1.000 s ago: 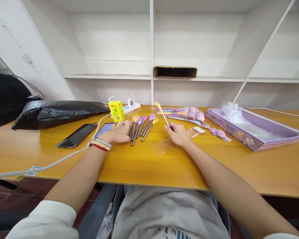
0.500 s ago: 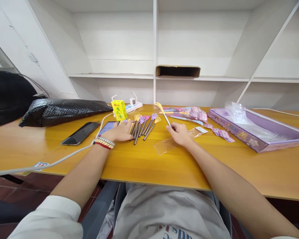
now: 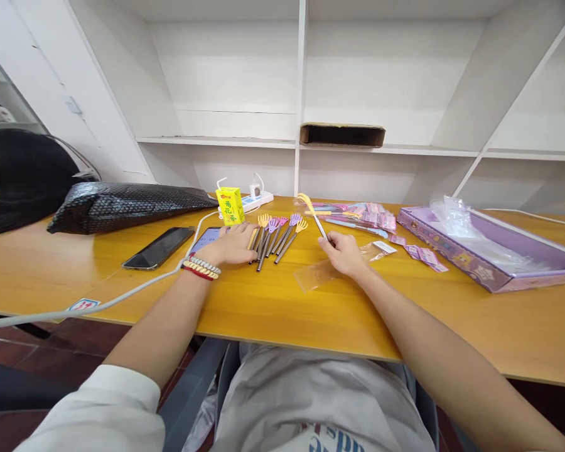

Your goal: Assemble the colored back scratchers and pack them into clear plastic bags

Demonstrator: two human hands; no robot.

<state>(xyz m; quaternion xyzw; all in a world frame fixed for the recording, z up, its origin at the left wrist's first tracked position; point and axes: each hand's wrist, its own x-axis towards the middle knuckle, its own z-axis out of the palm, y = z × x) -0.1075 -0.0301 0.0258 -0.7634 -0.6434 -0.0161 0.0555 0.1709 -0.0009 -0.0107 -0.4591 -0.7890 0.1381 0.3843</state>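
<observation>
My right hand (image 3: pixel 343 251) is closed around the dark handle of a back scratcher (image 3: pixel 306 201), whose yellow claw end points up and away from me. Under that hand lies a clear plastic sleeve (image 3: pixel 311 276) on the table. My left hand (image 3: pixel 235 243) rests at the left side of a bunch of back scratchers (image 3: pixel 282 240); its fingers and thumb are apart, with the tips partly hidden. Those scratchers have yellow, purple and pink claws at the far end and dark metal handles towards me. A lit phone (image 3: pixel 208 237) lies partly under my left hand.
A yellow drink carton (image 3: pixel 230 206) stands behind my left hand, near a power strip (image 3: pixel 258 202). A dark phone (image 3: pixel 157 248), white cable (image 3: pixel 136 294) and black bubble bag (image 3: pixel 132 204) lie left. Packaged scratchers (image 3: pixel 371 215), pink cards (image 3: pixel 426 256) and a purple box (image 3: pixel 480 267) lie right.
The whole view has shifted slightly to the right. My left hand has drawn its fingers a little closer to the bunch; my right hand still holds the yellow back scratcher.
</observation>
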